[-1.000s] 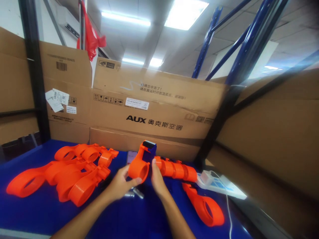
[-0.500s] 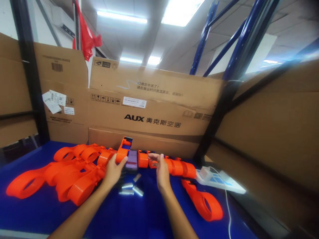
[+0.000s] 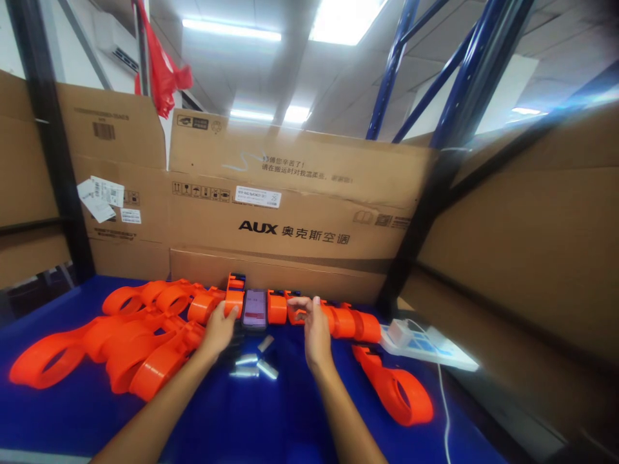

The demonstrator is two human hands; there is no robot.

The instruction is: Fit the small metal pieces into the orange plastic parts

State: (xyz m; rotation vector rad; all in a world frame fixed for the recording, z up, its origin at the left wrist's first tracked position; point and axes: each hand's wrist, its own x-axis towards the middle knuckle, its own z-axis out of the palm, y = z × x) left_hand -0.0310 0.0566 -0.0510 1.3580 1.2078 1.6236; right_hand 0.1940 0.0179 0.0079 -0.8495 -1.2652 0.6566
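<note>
Orange dispenser (image 3: 235, 298) now set down, left hand (image 3: 218, 330) fingers still touching; right hand (image 3: 314, 330) open, hovering.

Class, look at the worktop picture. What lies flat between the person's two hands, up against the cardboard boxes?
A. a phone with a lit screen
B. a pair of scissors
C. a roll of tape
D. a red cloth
A. A phone with a lit purplish screen lies flat on the blue table, between the left hand and the right hand, with orange plastic parts on either side.
</note>
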